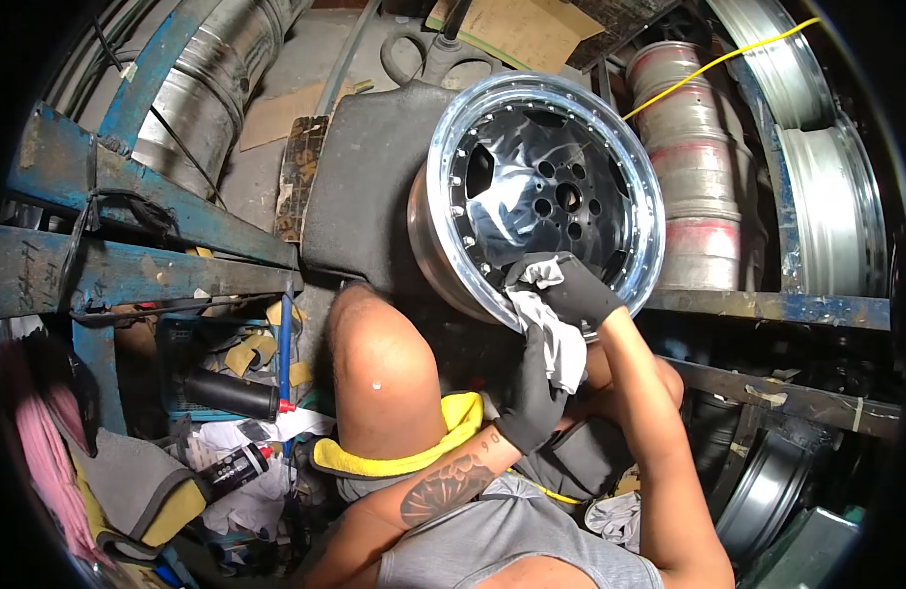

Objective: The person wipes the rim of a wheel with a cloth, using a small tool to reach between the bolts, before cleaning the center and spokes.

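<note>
A shiny wheel rim (pixel 502 196) with a polished lip and dark mirror-like face rests tilted on a black padded seat (pixel 360 187) in front of me. My right hand (pixel 579 292), in a black glove, is closed on a white cloth (pixel 563 339) at the near edge of the rim's face. Below it, my left hand (pixel 533 402), also black-gloved, grips the hanging part of the same cloth. Its fingers are partly hidden by the cloth. Part of the rim's lower edge is hidden behind my hands.
Stacked metal rims (pixel 693 167) stand to the right, beside a blue steel rack (pixel 767 304). Another blue frame (pixel 168 211) runs along the left. A basket (pixel 183 393) with bottles, including a black bottle (pixel 232 393), and rags sits at lower left. A yellow cord (pixel 723 64) crosses the upper right.
</note>
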### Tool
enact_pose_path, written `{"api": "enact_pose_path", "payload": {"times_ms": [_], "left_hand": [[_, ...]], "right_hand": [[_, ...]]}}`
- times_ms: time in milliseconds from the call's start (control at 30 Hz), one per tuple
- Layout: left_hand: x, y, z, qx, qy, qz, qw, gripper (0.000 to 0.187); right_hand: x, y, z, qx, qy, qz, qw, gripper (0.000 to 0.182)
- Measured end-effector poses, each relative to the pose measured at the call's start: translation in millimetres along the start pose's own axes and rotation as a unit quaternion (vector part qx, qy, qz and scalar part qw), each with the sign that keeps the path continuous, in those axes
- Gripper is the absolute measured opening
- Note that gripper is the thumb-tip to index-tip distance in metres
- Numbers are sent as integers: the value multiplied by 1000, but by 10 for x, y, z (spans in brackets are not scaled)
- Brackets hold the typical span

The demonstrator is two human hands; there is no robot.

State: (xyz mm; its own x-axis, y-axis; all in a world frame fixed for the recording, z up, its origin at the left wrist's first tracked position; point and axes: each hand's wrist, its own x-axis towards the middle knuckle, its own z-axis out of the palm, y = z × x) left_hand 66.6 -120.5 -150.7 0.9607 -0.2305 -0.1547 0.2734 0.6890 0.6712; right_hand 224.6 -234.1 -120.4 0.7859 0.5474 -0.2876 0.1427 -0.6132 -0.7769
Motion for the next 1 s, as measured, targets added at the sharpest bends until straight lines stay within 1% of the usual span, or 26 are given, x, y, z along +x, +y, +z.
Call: {"api": "enact_pose_path", "payload": {"times_ms": [33,67,133,167,233,267,300,333,367,400,433,533,600,667,733,767,800,833,867,967,1000], "left_hand": [[14,-49,3,-26,9,-9,1000,47],[86,-226,-17,-204,13,-59,977,49],[101,-434,-14,-362,13,-87,928,50],[86,-468,-3,-347,9,-67,935,50],[47,-481,11,-328,4,-25,944,47],[17,-337,81,-326,4,-1,945,45],[70,-56,135,-365,70,-128,919,40],[124,234,192,-413,151,-244,865,39],[149,534,277,-420,156,-266,854,37],[142,530,304,-418,167,-258,855,36],[135,527,331,-416,178,-250,856,36],[71,263,239,-389,156,-214,882,37],[45,93,161,-357,146,-205,900,45],[46,102,166,-341,149,-201,906,51],[48,127,189,-345,164,-198,903,49],[47,121,192,-352,170,-209,896,44],[40,114,204,-358,175,-221,890,39],[62,135,222,-365,180,-233,883,36],[45,153,232,-348,173,-246,888,35],[19,198,207,-332,160,-273,889,32],[29,191,195,-352,162,-272,881,31]], "right_hand": [[61,70,-70,11,-41,-19,999,24],[111,66,-122,-5,-57,-24,998,25],[177,30,-161,-33,-89,-33,995,28],[157,-25,-136,-25,-65,-8,998,24],[93,-72,-13,-88,-6,0,996,19],[42,-96,52,-120,22,5,992,18],[-13,68,213,-193,81,-11,978,17],[-63,57,316,-188,119,13,975,18],[-113,55,390,-189,139,24,972,18],[-157,58,441,-189,159,36,968,19],[-194,61,472,-135,157,85,975,18],[-261,129,533,-178,171,51,968,15],[-239,6,503,-181,171,47,967,15],[-241,-18,492,-209,166,29,963,14],[-234,-98,477,-166,165,45,971,13],[-219,-201,455,-144,164,53,974,12],[-212,-334,443,54,179,156,970,14],[-203,-361,423,27,174,125,976,16],[-219,-370,433,2,168,96,981,19],[-221,-283,428,-160,139,-6,977,15],[-200,-307,397,-122,152,-15,981,17]]}}
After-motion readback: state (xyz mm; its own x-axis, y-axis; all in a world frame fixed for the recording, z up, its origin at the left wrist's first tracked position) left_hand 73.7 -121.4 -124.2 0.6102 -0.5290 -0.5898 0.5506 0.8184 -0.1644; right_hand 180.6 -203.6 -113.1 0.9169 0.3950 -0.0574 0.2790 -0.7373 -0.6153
